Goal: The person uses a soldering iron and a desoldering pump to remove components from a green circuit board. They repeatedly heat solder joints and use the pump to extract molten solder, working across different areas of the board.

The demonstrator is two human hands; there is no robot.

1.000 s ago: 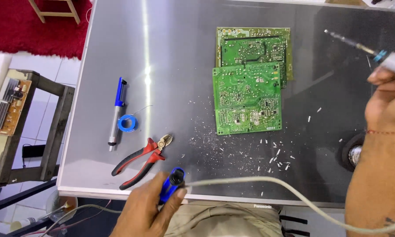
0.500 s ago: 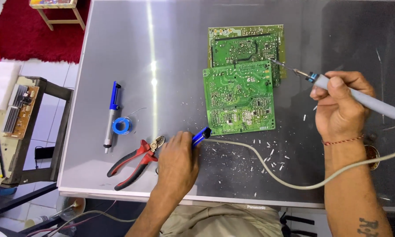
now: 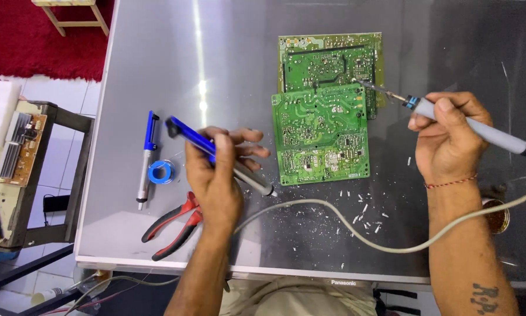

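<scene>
Since half a second before, the left hand had lifted the blue desoldering pump off the tabletop, and the right hand had kept the soldering iron aimed at the boards. Nearest the person, the left grip was closed around the pump's barrel, nozzle pointing toward the lower circuit board. The red-handled pliers lay just beneath that wrist, with a second pump and a blue solder reel beside it. The iron's cord curved across scattered white clippings and could, I judged, snag and drag the tip. The right grip was closed on the grey handle. The tip rested at the upper board's edge; lingering there might scorch a pad. Both green boards lay solder-side up, overlapping, mid-tabletop.
</scene>
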